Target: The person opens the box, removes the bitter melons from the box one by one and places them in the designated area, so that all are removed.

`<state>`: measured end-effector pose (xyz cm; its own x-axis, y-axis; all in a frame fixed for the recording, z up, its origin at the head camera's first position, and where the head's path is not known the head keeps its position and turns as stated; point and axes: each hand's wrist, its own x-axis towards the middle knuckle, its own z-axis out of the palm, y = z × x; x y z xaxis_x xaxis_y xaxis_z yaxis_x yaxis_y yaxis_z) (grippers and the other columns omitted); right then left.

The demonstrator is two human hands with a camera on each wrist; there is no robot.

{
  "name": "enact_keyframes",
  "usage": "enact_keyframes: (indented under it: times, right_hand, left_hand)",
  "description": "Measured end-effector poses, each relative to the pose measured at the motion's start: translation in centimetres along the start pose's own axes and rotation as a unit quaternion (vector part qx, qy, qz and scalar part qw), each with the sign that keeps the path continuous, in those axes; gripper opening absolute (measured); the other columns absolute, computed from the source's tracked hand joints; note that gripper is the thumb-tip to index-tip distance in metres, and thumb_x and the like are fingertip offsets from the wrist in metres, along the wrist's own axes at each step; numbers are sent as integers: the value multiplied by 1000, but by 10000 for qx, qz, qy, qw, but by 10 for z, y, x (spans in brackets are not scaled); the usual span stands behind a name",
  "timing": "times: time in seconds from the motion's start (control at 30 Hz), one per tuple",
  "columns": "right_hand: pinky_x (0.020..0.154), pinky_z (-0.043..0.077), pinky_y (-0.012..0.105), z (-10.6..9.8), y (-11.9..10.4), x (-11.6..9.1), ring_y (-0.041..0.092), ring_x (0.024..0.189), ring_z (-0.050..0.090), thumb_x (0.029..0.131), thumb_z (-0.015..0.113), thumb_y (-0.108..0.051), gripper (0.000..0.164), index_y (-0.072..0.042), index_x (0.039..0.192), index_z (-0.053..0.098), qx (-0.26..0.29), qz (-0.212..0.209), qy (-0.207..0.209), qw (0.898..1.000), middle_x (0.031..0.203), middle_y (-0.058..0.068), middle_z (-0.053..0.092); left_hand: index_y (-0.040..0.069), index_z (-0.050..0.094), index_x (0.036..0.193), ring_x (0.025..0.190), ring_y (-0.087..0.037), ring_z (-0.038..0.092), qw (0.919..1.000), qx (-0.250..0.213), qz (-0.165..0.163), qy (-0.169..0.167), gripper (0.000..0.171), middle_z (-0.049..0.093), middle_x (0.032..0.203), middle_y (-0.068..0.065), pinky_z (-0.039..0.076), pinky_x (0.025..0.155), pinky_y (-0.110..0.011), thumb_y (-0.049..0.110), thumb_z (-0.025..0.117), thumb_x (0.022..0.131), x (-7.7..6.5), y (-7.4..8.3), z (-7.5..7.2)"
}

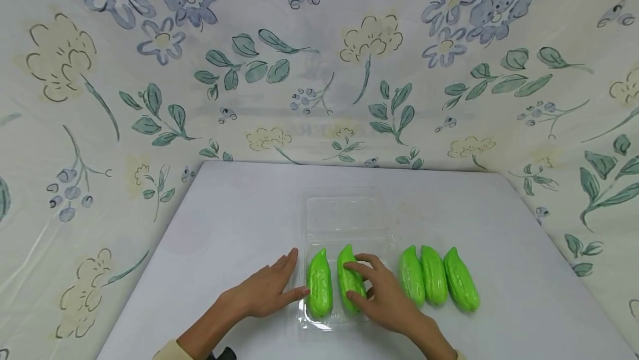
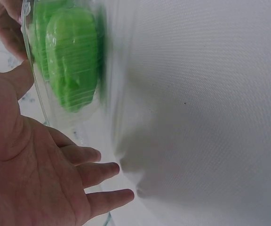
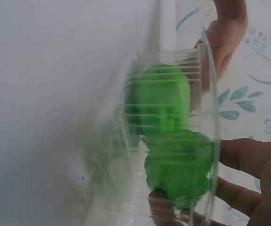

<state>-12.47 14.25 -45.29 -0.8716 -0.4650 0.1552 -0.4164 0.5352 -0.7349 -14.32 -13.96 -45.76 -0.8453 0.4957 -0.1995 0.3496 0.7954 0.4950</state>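
Note:
A clear plastic clamshell box (image 1: 344, 324) lies with its lid folded back on the table. One bright green, lumpy bitter gourd (image 1: 319, 285) is in its left side. A second bitter gourd (image 1: 348, 260) lies beside it, with my right hand (image 1: 386, 293) gripping it from the right, fingers and thumb curved about its sides. In the right wrist view, a fingertip (image 3: 161, 205) shows against that gourd's lower side through the clear wall. My left hand (image 1: 267, 288) is spread flat at the box's left side; its thumb (image 2: 20, 80) touches the rim.
To the right of the box, three more bitter gourds (image 1: 434, 277) lie side by side on the white table (image 1: 224, 210). The clear lid (image 1: 344, 216) extends toward the back. A flower-print cloth (image 1: 319, 71) hangs behind and around the table.

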Motion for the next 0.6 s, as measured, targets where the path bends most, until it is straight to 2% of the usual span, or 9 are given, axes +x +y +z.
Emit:
enact_keyframes:
  times: [0.4, 0.6]
  right_hand:
    - [65, 55, 23, -21, -1, -4, 21, 95, 62, 87, 75, -10, 48, -7, 132, 59, -7, -76, 279, 9996, 139, 17, 46]
    - [65, 55, 24, -37, 3, -8, 21, 94, 62, 86, 76, -9, 48, -9, 131, 61, -118, 36, 537, 9985, 140, 15, 47]
  left_hand:
    - [-9, 21, 152, 138, -39, 36, 10000, -2, 60, -19, 96, 33, 152, -26, 35, 106, -56, 65, 46, 95, -2, 2, -1]
    - [-8, 20, 153, 138, -39, 36, 10000, 35, 15, -21, 97, 31, 153, -25, 34, 107, -55, 67, 44, 95, -1, -1, 1]
